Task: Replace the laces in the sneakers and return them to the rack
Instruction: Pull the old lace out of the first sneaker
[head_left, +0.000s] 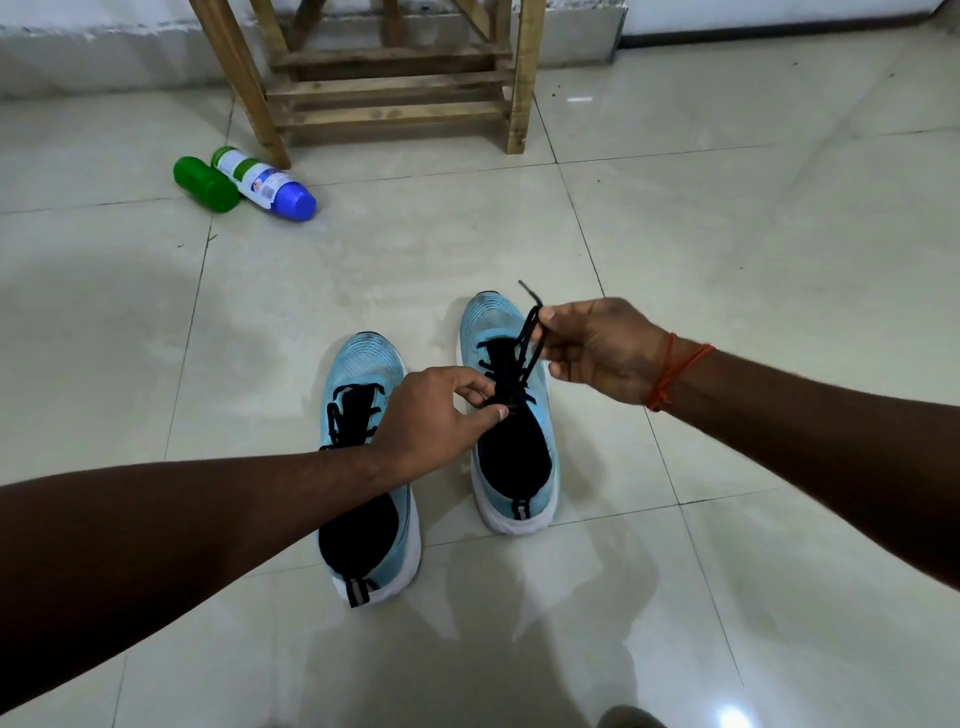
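A pair of light-blue mesh sneakers (363, 364) with black tongues and white soles is stood on the pale tiled floor (727, 234), toes toward twelve o'clock. The slatted wooden rack (389, 98) is set well apart at twelve o'clock, and a green plastic bottle (205, 184) and a white blue-capped bottle (265, 184) are laid at ten o'clock. On the three o'clock sneaker (511, 457), the flat black lace (530, 332) is pinched at an upper eyelet between thumb and forefinger of the left hand (431, 410). Its free strands are held up toward one o'clock, pinched in the curled fingers of the right hand (597, 348). The other shoe looks already laced. The tip is best kept flat and untwisted, fed squarely through the eyelet, with slack drawn evenly.
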